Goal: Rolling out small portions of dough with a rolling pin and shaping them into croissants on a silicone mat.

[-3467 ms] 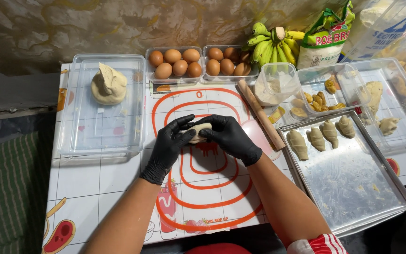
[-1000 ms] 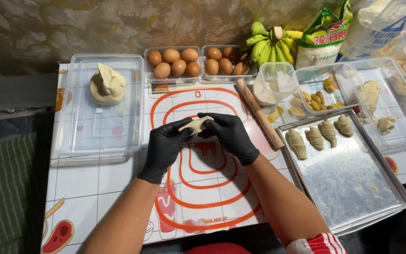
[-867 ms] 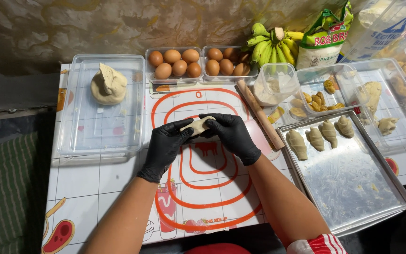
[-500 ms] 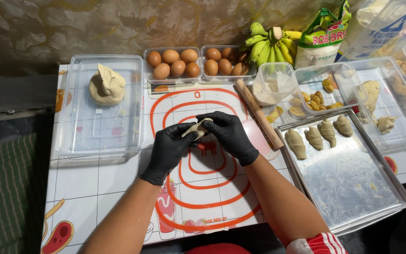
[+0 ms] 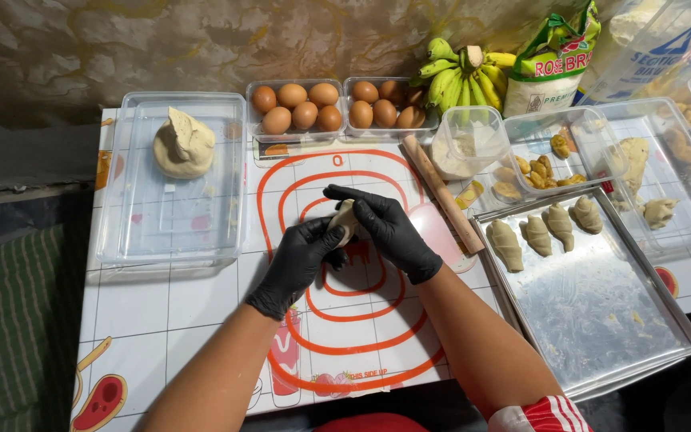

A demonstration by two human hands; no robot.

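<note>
— Dough piece (image 5: 345,221), pale and small, sits between both gloved hands over the middle of the red-ringed mat (image 5: 345,320). Can you tell which way it runs?

— Its long axis looks tilted, lower end toward the left hand (image 5: 301,260), upper end toward the far edge of the tabletop (image 5: 169,304). Most of it is hidden by the fingers, so I can't say more than that.

— How are the hands set?

— The left hand pinches the piece from below and the side, thumb and fingers curled onto it. The right hand (image 5: 389,232) cups over it from the other side, fingers closed on the dough, forefinger stretched across the top.

— Its look?

— Cream-coloured, smooth, matte, a folded lump.

— What's around them?

— A wooden rolling pin (image 5: 444,194) lies just right of the right hand, angled along the mat's edge. Beyond it a metal tray (image 5: 601,312) holds four shaped pastries (image 5: 543,230) in a row. To the left, a clear tub (image 5: 171,240) holds a big dough ball (image 5: 183,145). Behind the mat are two boxes of eggs (image 5: 337,105), and bananas (image 5: 461,76) further right. Nothing lies between the hands and the mat.
</note>
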